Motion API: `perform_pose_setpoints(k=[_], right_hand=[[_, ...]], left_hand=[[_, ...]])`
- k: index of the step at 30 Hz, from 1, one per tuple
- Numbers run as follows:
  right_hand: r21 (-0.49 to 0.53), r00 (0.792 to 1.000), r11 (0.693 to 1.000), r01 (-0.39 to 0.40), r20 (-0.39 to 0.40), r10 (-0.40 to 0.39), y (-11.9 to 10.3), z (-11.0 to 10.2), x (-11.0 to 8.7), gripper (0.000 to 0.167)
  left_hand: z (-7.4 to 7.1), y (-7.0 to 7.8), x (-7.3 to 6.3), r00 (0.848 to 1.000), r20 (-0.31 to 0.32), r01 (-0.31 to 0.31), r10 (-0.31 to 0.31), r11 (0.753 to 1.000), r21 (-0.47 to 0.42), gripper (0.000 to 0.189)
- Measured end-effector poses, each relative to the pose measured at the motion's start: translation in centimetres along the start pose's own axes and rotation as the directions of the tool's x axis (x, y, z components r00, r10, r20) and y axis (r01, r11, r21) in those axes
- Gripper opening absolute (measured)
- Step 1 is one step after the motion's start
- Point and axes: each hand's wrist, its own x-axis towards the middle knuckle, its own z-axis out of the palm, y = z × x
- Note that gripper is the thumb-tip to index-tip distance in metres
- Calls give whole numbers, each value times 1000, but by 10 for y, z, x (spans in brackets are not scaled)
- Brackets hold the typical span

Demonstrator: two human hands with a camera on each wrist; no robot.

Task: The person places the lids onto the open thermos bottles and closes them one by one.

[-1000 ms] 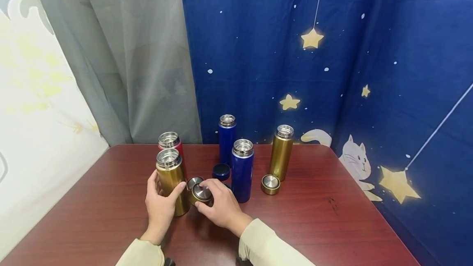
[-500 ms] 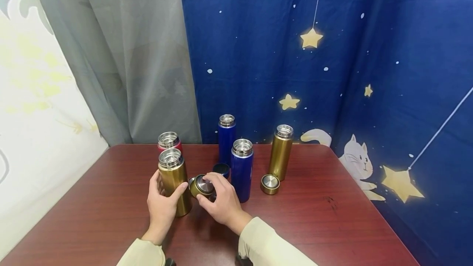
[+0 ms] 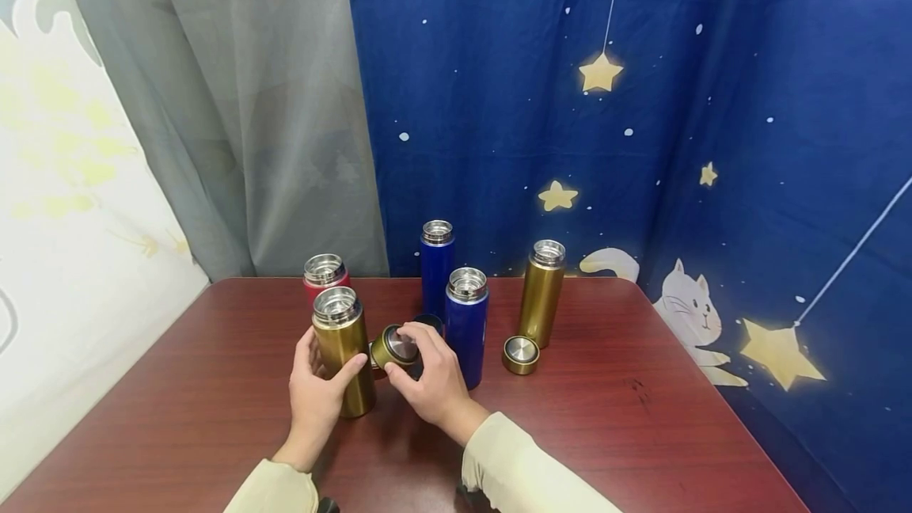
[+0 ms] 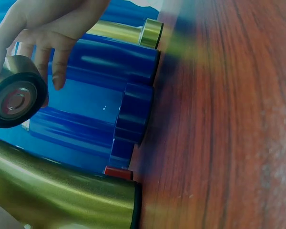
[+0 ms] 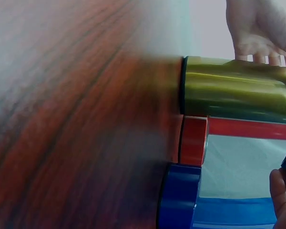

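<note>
My left hand point(image 3: 316, 402) grips an upright, uncapped gold vacuum flask point(image 3: 344, 362) around its body, thumb on the near side. Just right of it, my right hand point(image 3: 438, 386) pinches a gold lid point(image 3: 385, 353) between thumb and fingers. That lid is tilted, its steel top facing right in the head view; the left wrist view shows its dark-rimmed underside point(image 4: 16, 100). It hangs apart from the flask, below the level of the flask's steel mouth point(image 3: 337, 303). Behind it on the table, a red lid point(image 5: 193, 140) is mostly hidden in the head view.
An open red flask point(image 3: 326, 282) stands behind the gold one. Two open blue flasks point(image 3: 466, 335) stand at the middle, beside a partly hidden blue lid point(image 3: 428, 324). Farther right are another open gold flask point(image 3: 543, 299) and its gold lid point(image 3: 521, 356) on the brown table point(image 3: 606, 434).
My right hand has raised the gold lid and tipped it further, shifting slightly right. The gold flask in my left hand has moved a little to the right.
</note>
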Motion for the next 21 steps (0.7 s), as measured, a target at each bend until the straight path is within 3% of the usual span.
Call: perform_pose_setpoints(k=[12,21], right_hand=[[27,993,997,68,-96,-66,-1,0,5,48],[55,990,995,79,-125,-71,-4,-3,8,48]], left_hand=[[3,0,-3,999,34,-7,7,1000,-8,83],[4,-1,-5,999,54,9,-10,1000,16,83]])
